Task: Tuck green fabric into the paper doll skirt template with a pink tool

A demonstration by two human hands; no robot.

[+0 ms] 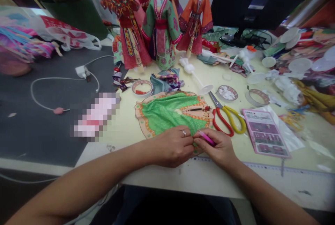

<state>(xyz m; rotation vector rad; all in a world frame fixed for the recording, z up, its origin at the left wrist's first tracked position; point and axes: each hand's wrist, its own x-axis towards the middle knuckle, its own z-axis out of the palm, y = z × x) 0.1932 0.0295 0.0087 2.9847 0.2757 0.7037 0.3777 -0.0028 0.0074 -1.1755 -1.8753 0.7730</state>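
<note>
A green doll garment (pixel 167 113) with an orange patterned border lies spread on the pale table. At its near edge my left hand (pixel 174 147), with a ring on one finger, is closed, its fingers curled on the cloth. My right hand (pixel 217 146) is closed beside it, fingertips almost meeting the left ones. A slim pink pen-like tool (pixel 207 137) sits in the right hand's grip; its exact kind is unclear. What lies between the fingertips is hidden. Scissors (pixel 227 115) with red and yellow handles rest just right of the garment.
Several dressed doll forms (pixel 162 29) stand at the back beside a monitor (pixel 246 1). Tape rolls (pixel 142 88) and a white doll stand (pixel 196 76) lie beyond the garment. A printed pink card (pixel 266 132) is at right, a blurred pink item (pixel 96 115) at left.
</note>
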